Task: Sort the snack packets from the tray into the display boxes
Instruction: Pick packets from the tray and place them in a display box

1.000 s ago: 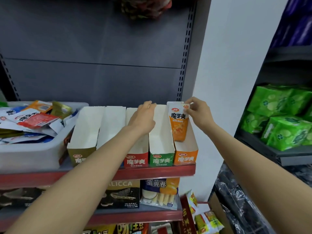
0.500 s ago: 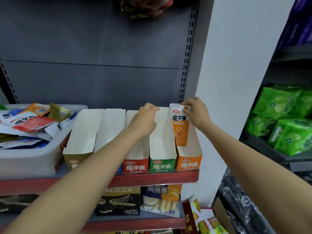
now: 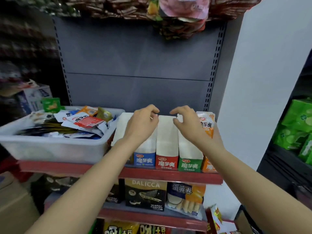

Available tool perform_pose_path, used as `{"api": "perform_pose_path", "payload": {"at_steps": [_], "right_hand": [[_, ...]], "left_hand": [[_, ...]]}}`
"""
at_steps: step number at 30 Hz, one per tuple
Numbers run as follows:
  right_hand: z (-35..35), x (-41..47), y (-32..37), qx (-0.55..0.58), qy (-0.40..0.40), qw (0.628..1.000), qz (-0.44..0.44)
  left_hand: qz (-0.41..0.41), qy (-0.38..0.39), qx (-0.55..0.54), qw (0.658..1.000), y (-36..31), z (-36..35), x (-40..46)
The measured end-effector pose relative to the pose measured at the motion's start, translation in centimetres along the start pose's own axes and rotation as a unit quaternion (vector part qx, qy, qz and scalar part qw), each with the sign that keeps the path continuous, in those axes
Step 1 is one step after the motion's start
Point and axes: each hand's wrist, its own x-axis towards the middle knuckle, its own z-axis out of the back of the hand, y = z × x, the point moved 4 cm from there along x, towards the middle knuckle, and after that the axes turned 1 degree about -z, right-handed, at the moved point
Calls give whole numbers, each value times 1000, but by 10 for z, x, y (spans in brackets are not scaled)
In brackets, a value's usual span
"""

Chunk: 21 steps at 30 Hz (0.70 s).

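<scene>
Several display boxes stand side by side on the shelf, their fronts blue [image 3: 144, 159], red [image 3: 166, 163], green [image 3: 190, 164] and orange [image 3: 208, 166]. An orange snack packet [image 3: 207, 124] stands upright at the back of the orange box. My left hand [image 3: 143, 123] lies over the back of the blue box, fingers curled on its top edge. My right hand [image 3: 188, 125] hovers over the back of the green box with loosely bent fingers, holding nothing. The grey tray [image 3: 55, 149] to the left is heaped with mixed packets [image 3: 84, 119].
The red shelf edge [image 3: 168, 176] runs just below the boxes. A grey back panel [image 3: 135, 65] rises behind them and snack bags [image 3: 179, 16] hang overhead. A white wall [image 3: 263, 81] stands at right, with green packs [image 3: 297, 127] beyond. Wafer boxes [image 3: 146, 195] fill the lower shelf.
My right hand let go of the orange packet, which now stands in the orange box, and moved left to the green box. My left hand shifted left along the box backs.
</scene>
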Motion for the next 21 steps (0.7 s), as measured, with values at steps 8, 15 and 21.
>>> {"api": "perform_pose_path", "payload": {"at_steps": [8, 15, 21], "right_hand": [[-79, 0, 126, 51, 102, 991, 68], [-137, 33, 192, 57, 140, 986, 74], [-186, 68, 209, -31, 193, 977, 85]], "left_hand": [[109, -37, 36, 993, 105, 104, -28], [131, 57, 117, 983, 189, 136, -23], [195, 100, 173, 960, 228, 142, -24]]}}
